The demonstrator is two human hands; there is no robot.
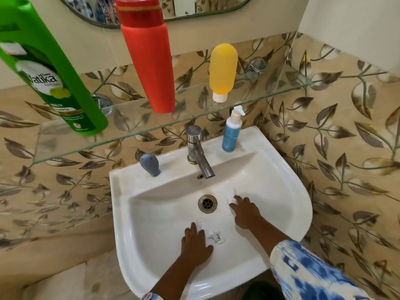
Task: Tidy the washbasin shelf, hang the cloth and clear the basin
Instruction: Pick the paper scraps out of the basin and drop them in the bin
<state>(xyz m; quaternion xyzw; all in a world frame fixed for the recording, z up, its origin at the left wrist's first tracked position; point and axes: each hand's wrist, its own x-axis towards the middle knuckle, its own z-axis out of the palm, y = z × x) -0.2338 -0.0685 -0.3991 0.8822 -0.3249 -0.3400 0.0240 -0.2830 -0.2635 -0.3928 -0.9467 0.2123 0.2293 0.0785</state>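
Note:
Both hands are down inside the white basin (287, 191). My left hand (195, 242) lies flat on the basin floor, its fingertips on a small white paper scrap (198, 225). A crumpled printed scrap (216, 237) lies just right of that hand. My right hand (245, 211) rests right of the drain (207, 203), fingers touching a white paper scrap (230, 201). On the glass shelf (270, 92) stand a green shampoo bottle (56, 76), a red bottle (149, 55) and a yellow bottle (223, 71). No cloth is in view.
A chrome tap (198, 150) rises at the basin's back. On the rim stand a grey-blue bulb-shaped object (150, 164) at the left and a blue pump bottle (232, 131) at the right. A chrome wall hook (255, 67) sits above the shelf. Leaf-patterned tiles surround everything.

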